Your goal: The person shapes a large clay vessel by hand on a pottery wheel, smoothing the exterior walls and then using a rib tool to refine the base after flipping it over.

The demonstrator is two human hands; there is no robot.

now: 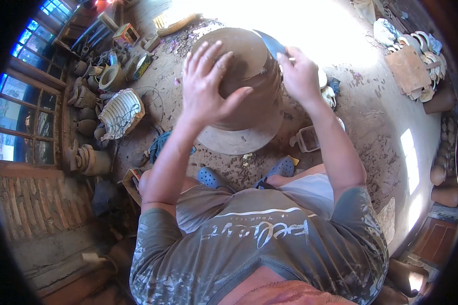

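Note:
A large brown clay pot (255, 104) with a broad, flat, round top stands on a pale round wheel head (239, 142) in front of me. My left hand (207, 84) lies open against its near left side, fingers spread over the top edge and thumb pointing right. At the far right of the rim, my right hand (299, 76) grips a thin blue-grey pointed blade (271, 44). The blade's edge runs along the pot's top edge; whether it touches the clay I cannot tell. The blade's held end is hidden in my fingers.
Clay crumbs litter the floor around the wheel. On the left, a ribbed pale container (121, 114) and several pots line the wall below windows. A clear plastic tub (308, 139) sits near my right foot. A brown board (408, 71) leans on stacked pieces at the right.

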